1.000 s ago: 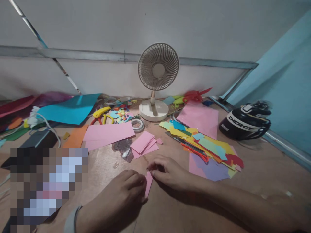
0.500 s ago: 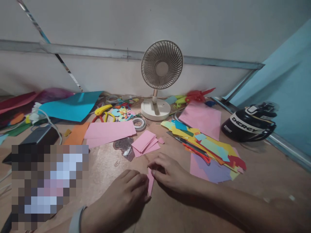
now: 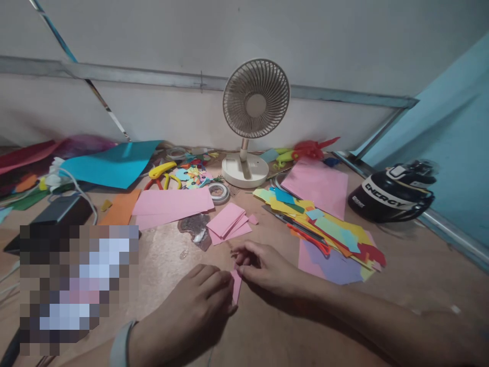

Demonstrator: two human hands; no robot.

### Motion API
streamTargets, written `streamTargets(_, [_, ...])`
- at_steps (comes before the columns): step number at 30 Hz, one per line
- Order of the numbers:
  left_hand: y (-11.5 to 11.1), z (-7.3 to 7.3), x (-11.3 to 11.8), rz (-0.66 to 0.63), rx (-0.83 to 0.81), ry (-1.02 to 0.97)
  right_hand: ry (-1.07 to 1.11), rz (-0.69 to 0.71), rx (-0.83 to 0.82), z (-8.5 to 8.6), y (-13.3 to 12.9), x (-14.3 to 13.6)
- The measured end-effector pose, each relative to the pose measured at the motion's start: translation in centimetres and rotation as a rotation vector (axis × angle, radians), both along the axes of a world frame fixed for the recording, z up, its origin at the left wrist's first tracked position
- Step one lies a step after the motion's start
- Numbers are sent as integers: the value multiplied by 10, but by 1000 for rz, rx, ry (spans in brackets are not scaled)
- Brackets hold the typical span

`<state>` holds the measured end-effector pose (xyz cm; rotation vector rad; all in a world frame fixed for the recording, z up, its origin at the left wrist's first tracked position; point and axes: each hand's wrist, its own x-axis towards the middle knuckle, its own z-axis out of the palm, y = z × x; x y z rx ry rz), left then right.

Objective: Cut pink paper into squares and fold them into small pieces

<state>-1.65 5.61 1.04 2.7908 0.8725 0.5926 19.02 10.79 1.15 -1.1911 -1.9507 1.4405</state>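
A narrow folded strip of pink paper [image 3: 237,288] is held upright between my two hands, just above the wooden table [image 3: 267,336]. My left hand [image 3: 202,300] is closed on its left side, with the fingertips partly hidden behind the knuckles. Across from it, my right hand [image 3: 263,267] pinches the strip near its upper end between thumb and fingers. Beyond the hands lies a small stack of folded pink papers [image 3: 228,221]. To its left is a dark patch [image 3: 196,229] with a white smear on it.
Behind stand a white fan [image 3: 255,107] and a roll of tape [image 3: 219,193]. Yellow-handled pliers [image 3: 162,171] and pink sheets [image 3: 173,204] lie left. On the right are coloured paper scraps [image 3: 336,234], an orange cutter [image 3: 309,239] and a black bottle [image 3: 393,196]. A blurred-out patch covers the left front.
My right hand's fingers have lifted and curled a little at the strip's top end. My left hand has barely moved, and the view has shifted slightly.
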Motion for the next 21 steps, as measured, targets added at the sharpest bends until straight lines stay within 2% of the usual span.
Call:
streamTargets(3, [0, -1, 1, 9, 11, -1, 53, 1, -32, -3, 0, 0])
streamTargets(9, [1, 1, 2, 15, 31, -14, -178, 43, 236, -3, 0, 5])
streamTargets(16, [-1, -1, 5, 34, 12, -25, -268, 50, 257, 6, 1, 6])
streamTargets(21, [-2, -3, 6, 46, 18, -16, -226, 101, 308, 2, 4, 8])
